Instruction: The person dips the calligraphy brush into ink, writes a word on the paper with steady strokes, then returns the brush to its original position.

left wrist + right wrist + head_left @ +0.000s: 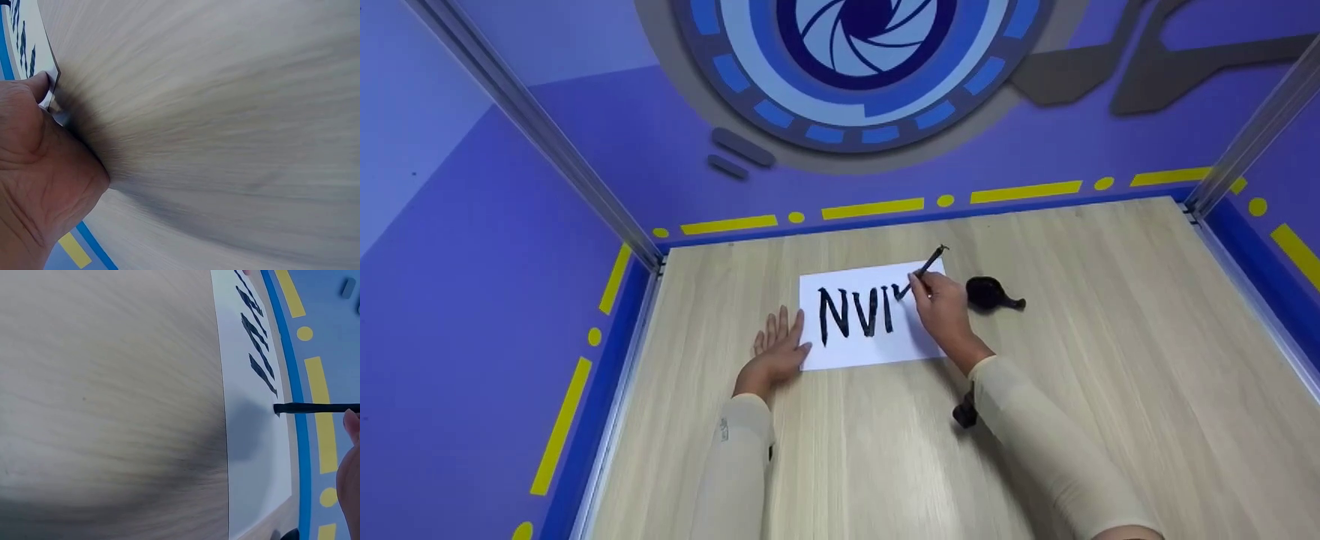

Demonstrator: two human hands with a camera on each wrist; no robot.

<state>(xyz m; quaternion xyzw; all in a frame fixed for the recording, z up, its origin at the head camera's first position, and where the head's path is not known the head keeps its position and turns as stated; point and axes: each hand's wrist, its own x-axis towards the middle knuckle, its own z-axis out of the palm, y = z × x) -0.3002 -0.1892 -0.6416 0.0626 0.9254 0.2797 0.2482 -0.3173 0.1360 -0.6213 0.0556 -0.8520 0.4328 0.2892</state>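
A white sheet of paper (pixel 840 358) lies on the wooden table, bearing bold black strokes that read "NVI" plus the start of another mark. My right hand (pixel 943 306) pinches a dark brush (pixel 931 259), its tip touching the paper just right of the "I". In the right wrist view the brush (pixel 315 408) meets the sheet at a short fresh stroke. My left hand (pixel 780 346) rests with fingers spread at the paper's left edge. The left wrist view shows that thumb (pixel 38 84) on the sheet's corner.
Right of the paper sits a black ink dish (pixel 986 293) with a short handle, close beside my right hand. Purple panels with yellow dashes (pixel 873 209) wall in the table (pixel 855 450) at the back and sides. A small black device (pixel 964 412) hangs at my right wrist.
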